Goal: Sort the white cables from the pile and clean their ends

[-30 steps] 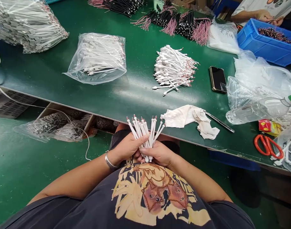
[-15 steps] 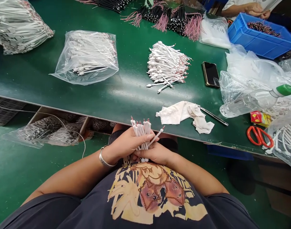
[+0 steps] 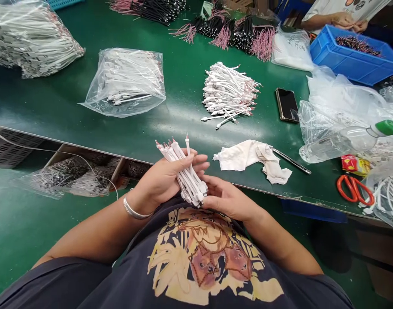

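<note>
A bundle of short white cables (image 3: 187,180) with white connectors at one end and reddish bare tips at the other lies tilted across my left hand (image 3: 166,176). That hand is closed round it, thumb across the front, fingertips showing past the far side. One cable (image 3: 188,146) sticks up apart from the others. At the connector end, my right hand (image 3: 230,198) is loosely curled, its thumb and fingers touching the lower end of the bundle. Behind, on the green table (image 3: 135,133), rests a loose pile of similar white cables (image 3: 228,92).
Bagged white cables (image 3: 128,79) and a larger bundle (image 3: 38,40) lie left. To the right are a cloth (image 3: 238,155), pen (image 3: 291,160), phone (image 3: 287,105), bottle (image 3: 341,141) and red scissors (image 3: 354,189). A blue bin (image 3: 351,62) stands near another person's hands (image 3: 347,21).
The bundle has tipped so its bare tips point up and left. My left hand has moved slightly left and its fingers show more; my right hand has shifted right and loosened round the connector end.
</note>
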A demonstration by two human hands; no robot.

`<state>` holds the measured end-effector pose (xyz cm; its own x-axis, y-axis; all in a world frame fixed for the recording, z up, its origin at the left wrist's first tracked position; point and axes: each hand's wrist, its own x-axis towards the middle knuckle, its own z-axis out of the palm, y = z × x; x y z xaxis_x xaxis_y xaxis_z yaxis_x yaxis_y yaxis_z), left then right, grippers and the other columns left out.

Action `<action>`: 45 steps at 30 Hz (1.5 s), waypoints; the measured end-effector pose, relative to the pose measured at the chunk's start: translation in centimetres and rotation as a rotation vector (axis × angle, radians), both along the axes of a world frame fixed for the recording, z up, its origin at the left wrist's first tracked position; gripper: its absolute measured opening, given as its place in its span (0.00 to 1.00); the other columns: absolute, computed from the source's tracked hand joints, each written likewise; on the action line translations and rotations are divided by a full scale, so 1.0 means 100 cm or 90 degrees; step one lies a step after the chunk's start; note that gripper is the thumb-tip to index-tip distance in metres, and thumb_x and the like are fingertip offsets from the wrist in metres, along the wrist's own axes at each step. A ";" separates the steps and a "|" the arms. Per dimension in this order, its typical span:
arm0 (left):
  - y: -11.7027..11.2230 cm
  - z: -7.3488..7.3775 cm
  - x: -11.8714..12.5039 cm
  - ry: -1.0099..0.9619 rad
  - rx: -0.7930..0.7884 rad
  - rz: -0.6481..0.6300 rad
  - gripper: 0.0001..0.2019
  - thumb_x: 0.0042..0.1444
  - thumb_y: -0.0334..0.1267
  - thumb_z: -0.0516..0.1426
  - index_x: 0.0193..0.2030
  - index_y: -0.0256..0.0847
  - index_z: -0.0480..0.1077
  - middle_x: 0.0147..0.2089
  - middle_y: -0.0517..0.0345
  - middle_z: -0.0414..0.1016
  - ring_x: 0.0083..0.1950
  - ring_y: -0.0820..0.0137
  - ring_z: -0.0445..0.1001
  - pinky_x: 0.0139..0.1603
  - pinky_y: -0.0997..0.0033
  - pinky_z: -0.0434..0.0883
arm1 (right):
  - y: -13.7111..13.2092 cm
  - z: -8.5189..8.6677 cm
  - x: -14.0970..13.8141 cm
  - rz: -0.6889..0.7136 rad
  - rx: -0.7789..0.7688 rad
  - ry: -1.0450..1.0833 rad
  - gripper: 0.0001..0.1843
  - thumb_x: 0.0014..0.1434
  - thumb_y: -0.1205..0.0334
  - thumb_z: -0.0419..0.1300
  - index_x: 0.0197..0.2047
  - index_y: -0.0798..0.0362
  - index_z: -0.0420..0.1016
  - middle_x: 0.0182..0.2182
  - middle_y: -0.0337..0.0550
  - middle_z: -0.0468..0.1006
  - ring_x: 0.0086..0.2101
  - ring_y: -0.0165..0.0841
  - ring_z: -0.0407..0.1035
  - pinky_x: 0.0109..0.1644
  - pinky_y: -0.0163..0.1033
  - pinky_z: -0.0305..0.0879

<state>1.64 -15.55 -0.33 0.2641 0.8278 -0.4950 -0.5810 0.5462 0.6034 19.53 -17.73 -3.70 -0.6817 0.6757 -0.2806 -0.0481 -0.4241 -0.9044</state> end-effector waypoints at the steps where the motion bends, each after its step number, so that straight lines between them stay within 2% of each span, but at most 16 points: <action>1: 0.002 0.003 -0.002 -0.010 -0.007 0.012 0.08 0.55 0.26 0.56 0.40 0.38 0.70 0.39 0.54 0.79 0.41 0.67 0.78 0.45 0.63 0.74 | 0.000 0.002 0.004 -0.038 0.013 -0.017 0.25 0.55 0.56 0.62 0.55 0.50 0.66 0.47 0.44 0.73 0.42 0.31 0.70 0.41 0.35 0.69; 4: 0.004 0.006 -0.004 -0.030 -0.025 0.025 0.10 0.57 0.25 0.53 0.43 0.37 0.71 0.39 0.54 0.79 0.41 0.68 0.78 0.46 0.64 0.74 | -0.002 0.003 0.010 -0.130 0.075 -0.113 0.18 0.58 0.54 0.59 0.50 0.51 0.71 0.42 0.44 0.75 0.37 0.30 0.70 0.33 0.32 0.69; 7: 0.005 0.006 -0.003 -0.047 -0.036 0.032 0.10 0.59 0.25 0.52 0.43 0.37 0.71 0.38 0.54 0.79 0.41 0.68 0.78 0.47 0.64 0.75 | -0.004 0.002 0.010 -0.179 0.141 -0.176 0.20 0.57 0.54 0.60 0.52 0.50 0.70 0.43 0.46 0.74 0.38 0.31 0.69 0.31 0.31 0.69; 10: 0.006 0.004 -0.002 -0.061 -0.040 0.029 0.10 0.59 0.26 0.51 0.42 0.37 0.72 0.38 0.55 0.80 0.41 0.69 0.78 0.46 0.65 0.75 | -0.002 0.005 0.007 -0.119 0.113 -0.167 0.20 0.59 0.54 0.58 0.53 0.50 0.69 0.43 0.46 0.74 0.37 0.31 0.70 0.28 0.30 0.68; 13: 0.007 0.003 -0.002 -0.073 -0.039 0.020 0.11 0.59 0.26 0.51 0.41 0.37 0.73 0.37 0.56 0.80 0.40 0.69 0.79 0.46 0.64 0.76 | 0.002 0.007 0.006 -0.056 0.058 -0.117 0.17 0.60 0.53 0.55 0.49 0.52 0.71 0.37 0.43 0.75 0.34 0.29 0.70 0.25 0.28 0.66; 16: 0.006 0.002 -0.003 -0.076 -0.036 0.011 0.11 0.59 0.26 0.51 0.40 0.38 0.73 0.37 0.56 0.80 0.40 0.67 0.79 0.44 0.63 0.76 | 0.003 0.007 0.006 -0.086 0.042 -0.100 0.14 0.60 0.53 0.56 0.43 0.54 0.73 0.30 0.40 0.74 0.30 0.27 0.68 0.25 0.28 0.66; 19: 0.004 0.001 -0.004 -0.070 -0.048 0.001 0.10 0.59 0.26 0.51 0.39 0.38 0.73 0.38 0.54 0.80 0.43 0.65 0.79 0.43 0.62 0.77 | 0.002 0.006 0.007 -0.130 0.053 -0.102 0.13 0.59 0.53 0.57 0.40 0.54 0.72 0.30 0.39 0.73 0.30 0.27 0.69 0.26 0.28 0.67; 22: 0.003 0.000 -0.005 -0.047 -0.060 -0.009 0.09 0.59 0.27 0.51 0.39 0.37 0.73 0.40 0.51 0.80 0.44 0.62 0.78 0.43 0.60 0.77 | -0.001 0.006 0.008 -0.174 0.111 -0.138 0.13 0.60 0.53 0.56 0.37 0.54 0.73 0.29 0.39 0.72 0.29 0.26 0.68 0.26 0.28 0.67; 26: 0.002 0.000 -0.005 -0.011 -0.081 -0.014 0.09 0.59 0.28 0.51 0.39 0.36 0.73 0.40 0.49 0.80 0.42 0.62 0.79 0.40 0.60 0.78 | -0.002 0.008 0.010 -0.206 0.183 -0.194 0.16 0.62 0.52 0.53 0.33 0.55 0.73 0.26 0.40 0.73 0.27 0.26 0.67 0.26 0.29 0.67; 33: -0.001 0.002 -0.004 0.021 -0.086 -0.017 0.10 0.58 0.27 0.52 0.43 0.36 0.72 0.43 0.47 0.79 0.42 0.62 0.79 0.41 0.61 0.78 | -0.002 0.007 0.010 -0.211 0.136 -0.182 0.20 0.62 0.49 0.52 0.32 0.56 0.74 0.27 0.41 0.74 0.27 0.27 0.70 0.24 0.28 0.66; 39: 0.000 0.002 -0.005 0.051 -0.076 -0.039 0.15 0.53 0.24 0.55 0.47 0.36 0.72 0.45 0.47 0.79 0.43 0.62 0.78 0.45 0.61 0.77 | -0.001 0.006 0.010 -0.223 0.097 -0.179 0.22 0.61 0.46 0.52 0.29 0.57 0.72 0.23 0.40 0.73 0.22 0.24 0.68 0.22 0.28 0.65; 45: -0.002 0.001 -0.006 0.051 -0.070 -0.035 0.16 0.53 0.25 0.55 0.49 0.37 0.72 0.48 0.46 0.78 0.45 0.62 0.78 0.47 0.61 0.76 | -0.001 0.003 0.009 -0.251 0.061 -0.165 0.23 0.59 0.44 0.53 0.27 0.56 0.70 0.22 0.39 0.73 0.21 0.24 0.67 0.22 0.28 0.64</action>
